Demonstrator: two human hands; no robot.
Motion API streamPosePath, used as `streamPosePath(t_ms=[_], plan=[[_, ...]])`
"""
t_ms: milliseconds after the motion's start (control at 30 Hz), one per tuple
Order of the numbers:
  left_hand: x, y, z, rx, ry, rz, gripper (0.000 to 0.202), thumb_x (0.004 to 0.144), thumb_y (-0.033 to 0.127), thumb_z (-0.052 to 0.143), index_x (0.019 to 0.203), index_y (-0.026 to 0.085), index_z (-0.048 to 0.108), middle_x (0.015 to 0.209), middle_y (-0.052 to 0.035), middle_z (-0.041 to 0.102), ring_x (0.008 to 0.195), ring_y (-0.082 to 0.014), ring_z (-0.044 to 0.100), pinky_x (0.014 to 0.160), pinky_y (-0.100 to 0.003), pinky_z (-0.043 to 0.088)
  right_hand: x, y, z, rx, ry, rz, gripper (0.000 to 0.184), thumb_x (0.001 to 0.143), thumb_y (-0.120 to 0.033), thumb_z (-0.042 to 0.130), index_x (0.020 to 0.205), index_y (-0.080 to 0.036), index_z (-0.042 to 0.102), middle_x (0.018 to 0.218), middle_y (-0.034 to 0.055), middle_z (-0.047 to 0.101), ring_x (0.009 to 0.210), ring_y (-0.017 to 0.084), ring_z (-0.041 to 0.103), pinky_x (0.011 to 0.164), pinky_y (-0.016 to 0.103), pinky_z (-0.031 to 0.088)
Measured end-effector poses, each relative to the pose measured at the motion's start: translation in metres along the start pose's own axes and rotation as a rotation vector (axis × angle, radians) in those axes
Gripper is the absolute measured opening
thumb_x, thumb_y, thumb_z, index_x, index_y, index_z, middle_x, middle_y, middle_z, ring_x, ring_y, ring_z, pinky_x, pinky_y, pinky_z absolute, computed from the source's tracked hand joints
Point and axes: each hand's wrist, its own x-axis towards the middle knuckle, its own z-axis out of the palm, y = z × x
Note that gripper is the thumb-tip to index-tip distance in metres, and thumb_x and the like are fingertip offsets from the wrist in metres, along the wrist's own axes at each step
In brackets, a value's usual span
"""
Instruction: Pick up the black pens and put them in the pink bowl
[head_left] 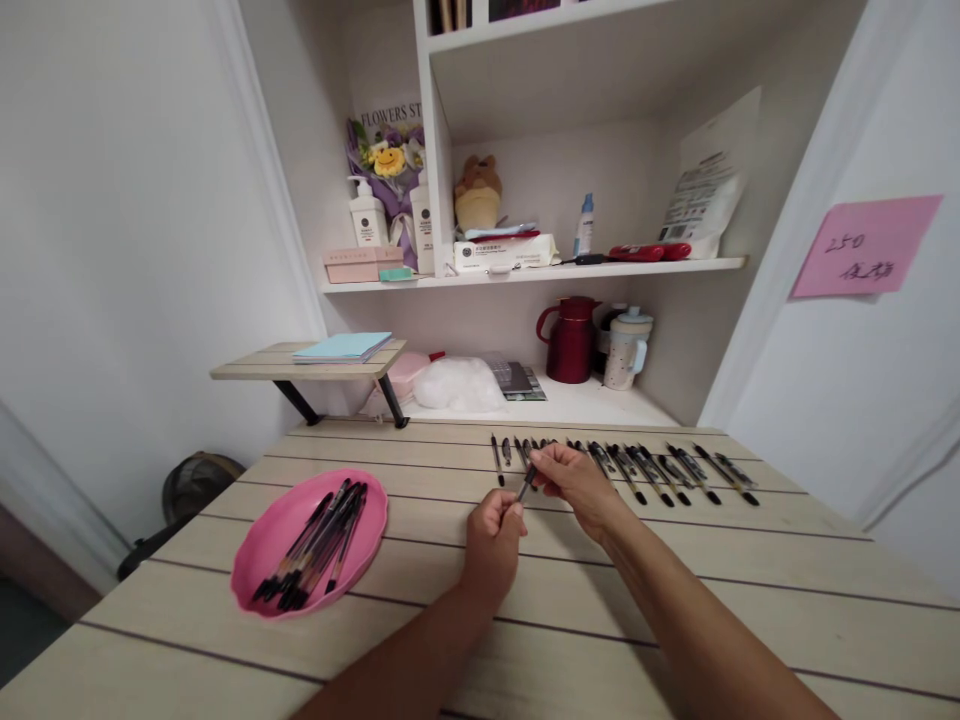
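Observation:
A dark pen (526,484) is held slanted between my two hands over the middle of the table. My left hand (495,535) is closed around its lower end. The fingertips of my right hand (576,482) pinch its upper end. Beyond my hands, several black pens and pen caps (660,472) lie in a row, some hidden behind my right hand. To the left, a pink scalloped tray (377,520) carries a bundle of pens (319,545) with black caps.
At the back left stands a small raised shelf (247,362) with blue paper (343,347) on it. Behind the table, a white shelf unit holds a red jug (571,340), a cup (628,350) and a plastic bag (459,384). A pink note (866,247) sticks to the right wall.

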Motion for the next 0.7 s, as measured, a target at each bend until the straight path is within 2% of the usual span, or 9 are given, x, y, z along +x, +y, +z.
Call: streamPosePath(t_ms=[100,167,267,367,533,633,700], plan=[[0.0001,0.0013,-0.0008,-0.063,-0.024,-0.015,0.017,0.074,0.035,0.051,0.075,0.017,0.053,0.054,0.0028,0.047,0.052,-0.0093,0.039,0.054,-0.02,0.032,-0.0031,-0.0061,-0.0038,0.131,-0.085,0.034,0.034,0.068,-0.05,0.06,0.082,-0.019,0.063,0.083,0.0046,0.066,0.07,0.014,0.058,0.058,0.024,0.044],[0.0001,0.0023,-0.0011,-0.101,-0.025,-0.029,0.019,0.074,0.036,0.051,0.076,0.017,0.054,0.054,0.003,0.046,0.05,-0.0084,0.037,0.052,-0.02,0.031,-0.004,-0.0065,-0.0057,0.214,-0.129,0.046,0.035,0.065,-0.046,0.065,0.087,-0.018,0.065,0.09,0.0069,0.066,0.078,0.016,0.059,0.063,0.026,0.045],[-0.0006,0.0041,-0.0011,-0.127,-0.024,-0.057,0.02,0.073,0.037,0.052,0.076,0.017,0.054,0.053,0.0036,0.046,0.046,-0.0069,0.033,0.049,-0.019,0.027,-0.0038,-0.0025,-0.0046,0.249,-0.108,0.032,0.031,0.056,-0.037,0.074,0.078,-0.017,0.066,0.085,0.0063,0.067,0.075,0.016,0.058,0.064,0.026,0.044],[-0.0014,0.0063,-0.0008,-0.15,-0.016,-0.071,0.023,0.071,0.039,0.054,0.075,0.016,0.054,0.052,0.0041,0.045,0.045,-0.0062,0.031,0.047,-0.019,0.025,-0.0035,0.0011,-0.0017,0.256,-0.062,0.037,0.026,0.055,-0.036,0.076,0.067,-0.018,0.063,0.077,0.0027,0.066,0.07,0.014,0.057,0.063,0.025,0.043],[-0.0019,0.0074,-0.0001,-0.182,-0.014,-0.065,0.027,0.068,0.041,0.057,0.075,0.016,0.055,0.051,0.0039,0.046,0.045,-0.0063,0.032,0.047,-0.019,0.023,-0.0044,0.0004,-0.0023,0.364,-0.201,0.082,0.026,0.063,-0.037,0.071,0.082,-0.019,0.067,0.088,0.0049,0.067,0.081,0.016,0.059,0.068,0.027,0.044],[-0.0017,0.0066,0.0006,-0.189,-0.013,-0.079,0.026,0.068,0.041,0.058,0.075,0.016,0.055,0.05,0.0042,0.046,0.044,-0.006,0.031,0.046,-0.019,0.023,-0.0048,0.0006,-0.0033,0.357,-0.151,0.055,0.019,0.06,-0.031,0.074,0.069,-0.018,0.065,0.078,0.0025,0.066,0.071,0.013,0.058,0.066,0.026,0.043],[-0.0016,0.0064,0.0007,-0.196,-0.013,-0.079,0.026,0.068,0.04,0.058,0.074,0.016,0.055,0.05,0.0042,0.046,0.044,-0.0059,0.031,0.046,-0.019,0.023,-0.0053,0.0006,-0.0033,0.344,-0.127,0.061,0.018,0.058,-0.029,0.076,0.067,-0.019,0.064,0.077,0.0014,0.067,0.07,0.013,0.058,0.066,0.026,0.043]])
